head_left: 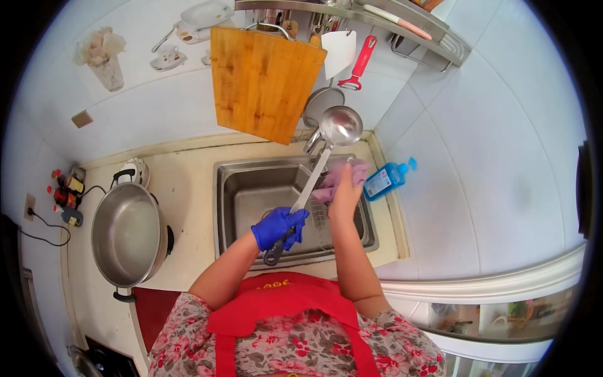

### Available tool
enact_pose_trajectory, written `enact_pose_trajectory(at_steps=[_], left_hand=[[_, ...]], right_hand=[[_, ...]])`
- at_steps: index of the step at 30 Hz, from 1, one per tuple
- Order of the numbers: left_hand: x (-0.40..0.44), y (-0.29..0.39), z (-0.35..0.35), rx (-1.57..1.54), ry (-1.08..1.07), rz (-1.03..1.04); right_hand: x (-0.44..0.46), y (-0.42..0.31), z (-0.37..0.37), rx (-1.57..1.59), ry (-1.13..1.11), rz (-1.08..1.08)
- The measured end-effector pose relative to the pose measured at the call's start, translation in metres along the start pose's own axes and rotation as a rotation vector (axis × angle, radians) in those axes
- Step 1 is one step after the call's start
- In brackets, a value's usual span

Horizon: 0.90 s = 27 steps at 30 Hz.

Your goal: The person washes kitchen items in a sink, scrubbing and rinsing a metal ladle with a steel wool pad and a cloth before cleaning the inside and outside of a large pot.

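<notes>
Head view: gloved left hand [280,229] was wrapped round the ladle [312,179] by its handle, over the sink [220,207]; right hand [344,198] gripped a bunched cloth [357,173] near the shaft. Looked mid-job: neither was set down; remaining work couldn't be judged. Pot [108,251] showed a pale bottom, contents unclear; blue bottle's [383,181] fill unreadable.
</notes>
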<state>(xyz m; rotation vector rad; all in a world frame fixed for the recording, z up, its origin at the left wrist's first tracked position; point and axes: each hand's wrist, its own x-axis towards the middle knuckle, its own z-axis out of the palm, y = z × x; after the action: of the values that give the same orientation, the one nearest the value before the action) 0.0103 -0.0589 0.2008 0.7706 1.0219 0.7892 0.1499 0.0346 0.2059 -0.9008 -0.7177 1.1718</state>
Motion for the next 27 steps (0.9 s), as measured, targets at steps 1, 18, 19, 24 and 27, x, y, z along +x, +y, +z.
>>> enact_pose_trajectory(at_steps=[1, 18, 19, 24, 27], left_hand=[[0.001, 0.000, 0.000, -0.002, -0.011, -0.005], [0.018, 0.013, 0.017, 0.201, 0.002, 0.134], [0.022, 0.014, 0.017, 0.220, 0.013, 0.286], [0.020, 0.017, 0.018, 0.277, 0.064, 0.170], [0.017, 0.018, 0.019, 0.296, 0.071, 0.110]], right_hand=[[0.005, -0.006, -0.003, -0.001, 0.002, -0.005], [-0.025, 0.002, 0.000, -0.870, -0.552, -0.832], [-0.035, 0.005, -0.002, -0.810, -0.616, -0.778], [-0.044, 0.009, 0.000, -0.301, -0.379, -0.165], [-0.019, 0.011, 0.004, -0.176, -0.443, -0.074]])
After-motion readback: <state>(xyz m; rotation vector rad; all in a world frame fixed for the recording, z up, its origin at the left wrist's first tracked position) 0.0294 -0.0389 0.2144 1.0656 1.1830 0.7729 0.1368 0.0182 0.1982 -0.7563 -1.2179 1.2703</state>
